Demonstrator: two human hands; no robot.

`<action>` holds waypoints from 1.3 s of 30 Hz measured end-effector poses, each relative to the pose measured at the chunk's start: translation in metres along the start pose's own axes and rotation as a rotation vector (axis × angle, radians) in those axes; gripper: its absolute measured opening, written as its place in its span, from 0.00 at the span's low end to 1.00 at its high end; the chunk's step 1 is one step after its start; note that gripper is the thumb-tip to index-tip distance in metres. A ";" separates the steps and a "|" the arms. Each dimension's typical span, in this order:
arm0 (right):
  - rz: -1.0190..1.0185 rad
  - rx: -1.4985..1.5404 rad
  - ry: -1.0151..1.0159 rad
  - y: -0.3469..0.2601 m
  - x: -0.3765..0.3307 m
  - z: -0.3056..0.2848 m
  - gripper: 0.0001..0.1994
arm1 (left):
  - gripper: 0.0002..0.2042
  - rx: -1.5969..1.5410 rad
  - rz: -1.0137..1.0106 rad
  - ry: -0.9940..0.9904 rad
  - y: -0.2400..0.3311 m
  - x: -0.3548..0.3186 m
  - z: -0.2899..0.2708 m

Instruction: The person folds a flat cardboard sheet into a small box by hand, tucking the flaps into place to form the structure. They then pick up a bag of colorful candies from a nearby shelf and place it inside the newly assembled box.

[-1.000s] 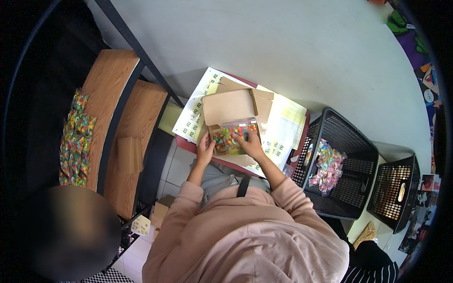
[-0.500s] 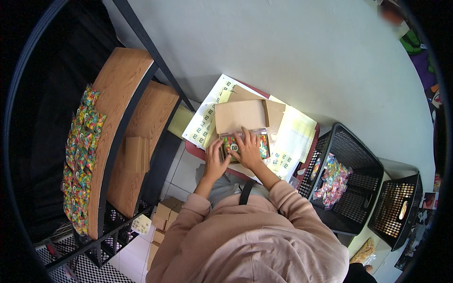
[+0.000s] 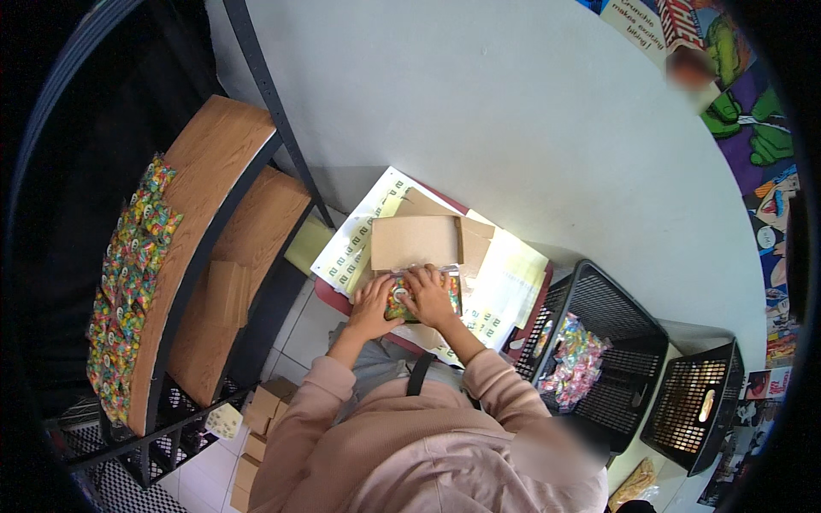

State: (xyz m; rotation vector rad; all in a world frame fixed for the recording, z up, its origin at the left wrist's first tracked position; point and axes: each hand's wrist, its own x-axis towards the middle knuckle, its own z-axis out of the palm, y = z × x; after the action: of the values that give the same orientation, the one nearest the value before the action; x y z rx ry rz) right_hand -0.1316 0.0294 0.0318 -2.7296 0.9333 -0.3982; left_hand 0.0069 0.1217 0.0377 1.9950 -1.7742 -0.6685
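Note:
A brown cardboard box [image 3: 416, 242] lies on the small table with its lid raised on the far side. Inside its tray sits a clear bag of colourful sweets [image 3: 398, 296] with a round white label. My left hand [image 3: 369, 311] rests at the tray's left end, fingers stretched forward over the edge of the bag. Flat across the middle of the bag lies my right hand [image 3: 431, 297], its fingers spread and pointing to the far edge. Both palms hide part of the sweets. Neither hand grips anything that I can see.
Printed sheets [image 3: 342, 248] cover the red table [image 3: 329, 297]. To the right stand a black basket [image 3: 629, 342] with wrapped sweets [image 3: 575, 368] and a smaller black basket [image 3: 693, 406]. Bags of sweets [image 3: 128, 299] line the wooden shelf [image 3: 222, 128] at left; folded cardboard [image 3: 227, 295] lies lower down.
My left hand has moved from the tray's near left corner onto the bag's left end. The right hand stays on the bag, fingers now spread along its far edge. The whole view has shifted.

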 end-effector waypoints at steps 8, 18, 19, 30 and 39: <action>0.100 -0.077 0.066 0.005 0.001 -0.003 0.18 | 0.35 -0.004 0.035 0.049 0.004 0.014 0.014; 0.126 -0.019 -0.193 0.007 0.006 0.003 0.26 | 0.36 0.112 -0.016 -0.083 0.002 0.012 -0.004; 0.086 -0.010 -0.180 0.008 0.002 -0.001 0.26 | 0.36 0.118 -0.001 -0.060 0.001 0.011 0.000; -0.032 0.003 -0.153 0.014 0.000 -0.011 0.30 | 0.35 0.200 0.029 -0.038 0.006 0.015 -0.004; -0.095 0.107 -0.036 0.011 -0.001 -0.023 0.23 | 0.36 0.200 0.039 -0.024 -0.001 0.011 0.004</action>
State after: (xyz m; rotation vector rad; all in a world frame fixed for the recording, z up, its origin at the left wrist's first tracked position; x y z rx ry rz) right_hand -0.1456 0.0186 0.0503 -2.6815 0.7530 -0.4026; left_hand 0.0063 0.1113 0.0333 2.0813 -1.9567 -0.5219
